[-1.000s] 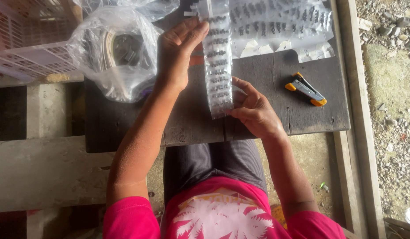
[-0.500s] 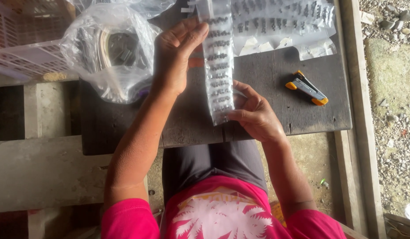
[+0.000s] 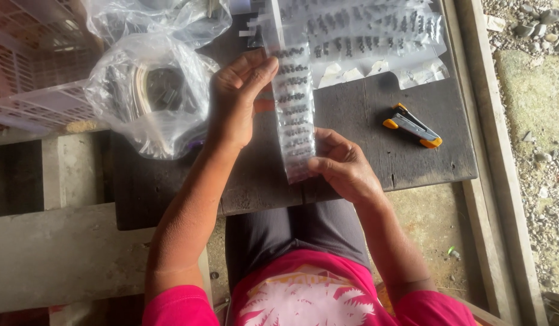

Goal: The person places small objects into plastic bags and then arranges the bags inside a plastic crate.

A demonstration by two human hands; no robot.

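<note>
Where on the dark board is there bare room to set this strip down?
Bare wood lies between the right hand and the orange-tipped tool, and at the near edge below the left hand. The far edge is crowded with packet sheets; the left with a clear bag.
</note>
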